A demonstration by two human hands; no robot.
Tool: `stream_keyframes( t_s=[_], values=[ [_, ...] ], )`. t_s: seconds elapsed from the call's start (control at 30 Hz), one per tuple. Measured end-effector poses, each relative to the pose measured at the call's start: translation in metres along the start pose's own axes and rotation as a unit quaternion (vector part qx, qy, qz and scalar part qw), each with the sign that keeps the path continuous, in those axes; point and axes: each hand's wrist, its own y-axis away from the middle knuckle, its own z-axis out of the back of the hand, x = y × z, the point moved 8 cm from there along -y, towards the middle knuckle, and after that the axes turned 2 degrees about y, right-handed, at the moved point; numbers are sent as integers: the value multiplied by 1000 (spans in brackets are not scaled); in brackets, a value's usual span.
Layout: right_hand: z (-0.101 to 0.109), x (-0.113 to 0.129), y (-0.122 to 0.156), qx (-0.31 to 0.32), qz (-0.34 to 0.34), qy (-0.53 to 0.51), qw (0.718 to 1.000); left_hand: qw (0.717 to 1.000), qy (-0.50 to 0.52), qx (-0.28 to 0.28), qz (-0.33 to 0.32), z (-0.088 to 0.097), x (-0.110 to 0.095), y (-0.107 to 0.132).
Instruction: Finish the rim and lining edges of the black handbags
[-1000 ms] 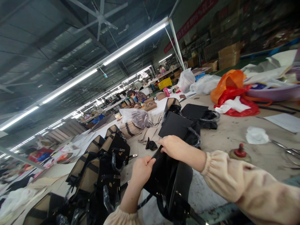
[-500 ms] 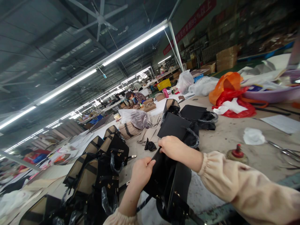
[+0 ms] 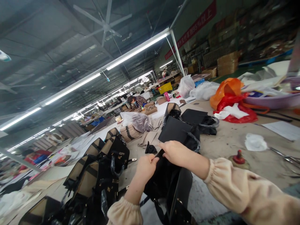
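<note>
A black handbag (image 3: 168,187) stands on the worktable right in front of me. My left hand (image 3: 145,167) is closed on its top edge, thumb pinching the rim. My right hand (image 3: 172,150) curls over the same top edge just to the right, fingers wrapped on it. The two hands nearly touch. Both wrists wear beige elastic sleeve covers. A small black scrap (image 3: 150,148) lies just beyond my hands.
A row of black and tan handbags (image 3: 100,175) stands at my left. More black bags (image 3: 185,123) lie beyond my hands. Orange and red plastic bags (image 3: 231,97), a purple basin (image 3: 274,100), a white rag (image 3: 255,142), a red-knobbed tool (image 3: 239,156) and scissors (image 3: 284,154) are at right. A distant person (image 3: 137,100) works.
My two hands have drawn closer together on the bag's top edge, and the bag's mouth has narrowed. My head has shifted slightly.
</note>
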Motion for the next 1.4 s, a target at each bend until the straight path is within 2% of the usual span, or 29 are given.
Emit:
stream_keyframes(
  t_s=[0.2, 0.5, 0.67, 0.8, 0.9, 1.0, 1.1, 1.2, 1.3, 1.4],
  values=[
    [2, -5, 0, -19, -50, 10, 999, 1000, -14, -12, 4, -2, 0, 7],
    [-7, -6, -4, 8, -25, 29, 999, 999, -41, -4, 0, -7, -1, 6],
    [-4, -4, -3, -3, -21, 34, 999, 998, -54, 13, 4, -5, -5, 7],
    [-1, 0, -5, 1, -8, 39, 999, 998, -54, 30, -25, -1, -16, 1],
    [3, 0, -3, 0, -12, -3, 1000, 997, -60, 23, -29, -1, -20, -6],
    [22, -3, 14, -57, -26, -63, 996, 997, -82, 11, -8, -2, -19, -11],
    [49, 0, 50, -152, -62, -101, 981, 994, -109, 1, 10, -4, -17, -11],
    [57, 22, 92, -198, -69, -141, 967, 991, -132, 1, 22, -5, -16, -10],
    [32, 61, 120, -158, -23, -156, 975, 989, -140, 5, 37, -5, -15, -10],
    [-11, 80, 136, -86, -38, -133, 987, 989, -137, 6, 51, -3, -15, -8]
  ],
)
